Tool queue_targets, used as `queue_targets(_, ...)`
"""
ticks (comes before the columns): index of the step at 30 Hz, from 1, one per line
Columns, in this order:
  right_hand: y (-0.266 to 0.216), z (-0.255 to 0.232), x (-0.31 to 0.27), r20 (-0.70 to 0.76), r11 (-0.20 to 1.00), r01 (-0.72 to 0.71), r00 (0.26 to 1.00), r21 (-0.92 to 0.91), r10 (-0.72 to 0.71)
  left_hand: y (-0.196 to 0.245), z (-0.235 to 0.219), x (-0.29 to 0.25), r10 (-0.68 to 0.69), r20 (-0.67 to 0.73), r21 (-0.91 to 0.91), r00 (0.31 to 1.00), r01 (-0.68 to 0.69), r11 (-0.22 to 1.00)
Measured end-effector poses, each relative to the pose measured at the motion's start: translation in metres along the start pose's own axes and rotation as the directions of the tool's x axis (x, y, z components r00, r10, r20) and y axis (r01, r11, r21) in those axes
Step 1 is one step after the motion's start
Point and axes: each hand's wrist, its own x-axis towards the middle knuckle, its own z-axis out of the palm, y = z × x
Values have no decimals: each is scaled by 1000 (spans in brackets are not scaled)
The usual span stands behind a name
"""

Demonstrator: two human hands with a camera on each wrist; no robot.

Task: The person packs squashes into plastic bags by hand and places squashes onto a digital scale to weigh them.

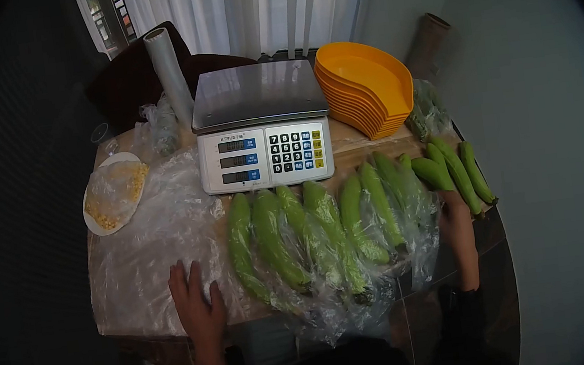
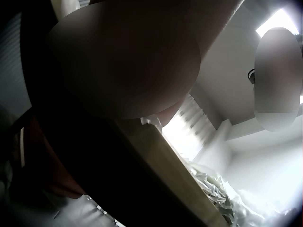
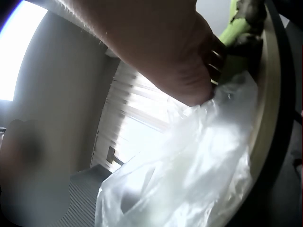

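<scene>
My left hand (image 1: 197,303) rests at the table's front edge, fingers straight and spread over a clear plastic sheet (image 1: 150,273). At the right end of the row, my right hand (image 1: 459,235) grips the lower end of a green banana (image 1: 431,174); its fingertips are largely hidden. In the right wrist view, clear plastic film (image 3: 189,165) hangs beside that hand, with green banana ends (image 3: 236,30) beyond it. Several green bananas (image 1: 277,242) lie side by side in front of the scale, wrapped in clear plastic bags (image 1: 423,239). Loose bananas (image 1: 459,176) lie farther right.
A price scale (image 1: 265,156) stands at the table's back middle. Stacked yellow scoop trays (image 1: 367,78) are right of it, near a bagged item (image 1: 429,107). To the left are a plastic roll (image 1: 168,74), a clear cup (image 1: 104,138) and a plate (image 1: 96,222) of yellow pieces under film.
</scene>
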Motion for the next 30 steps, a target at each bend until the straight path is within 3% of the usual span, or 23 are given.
queue_targets(1,-7,6,-5,116,983,-12,993,-181,33,0,1,1,-5,-6,5,1000,5,1000)
queue_targets(2,-8,12,-10,123,985,-2,992,-174,24,0,2,1,17,18,52,1000,-18,999)
queue_targets(4,-11,27,-16,-40,931,208,972,-301,-230,-3,2,0,24,38,108,999,-28,994)
queue_targets(8,-9,21,-3,36,972,168,986,-166,-164,-6,4,0,61,43,100,997,-65,993)
queue_targets(10,6,21,3,-146,988,-65,986,142,86,-5,3,1,50,30,89,998,-52,995)
queue_targets(11,22,5,8,-89,894,-239,952,380,293,-4,2,1,52,27,78,998,-54,996)
queue_targets(12,29,-15,12,14,713,-397,879,579,477,-3,1,1,60,27,65,998,-61,996)
queue_targets(14,-49,-38,29,-242,679,-222,821,700,518,-4,2,2,53,20,63,998,-54,997)
queue_targets(15,-52,-47,36,-226,654,-143,866,743,446,-4,2,2,59,18,62,998,-60,996)
queue_targets(17,-61,-67,63,-52,784,-58,992,618,114,-3,3,2,53,14,60,998,-54,997)
queue_targets(18,-82,-57,76,-56,787,-11,997,617,58,-3,3,3,47,4,56,999,-47,997)
queue_targets(19,-132,-41,91,-61,785,38,998,618,0,-2,3,4,52,0,59,999,-51,997)
queue_targets(21,-190,-24,130,58,908,260,954,328,-294,-2,3,4,48,-9,54,999,-48,997)
queue_targets(23,-222,14,175,115,844,457,857,279,-502,-2,2,4,47,-25,50,999,-46,998)
queue_targets(27,-264,100,258,193,799,583,775,147,-601,-1,1,3,50,-36,56,998,-48,997)
queue_targets(28,-274,116,269,182,792,592,770,153,-611,-1,1,3,51,-49,63,998,-47,997)
queue_targets(30,-292,143,282,235,801,598,780,-8,-580,-1,1,2,63,-51,49,997,-61,997)
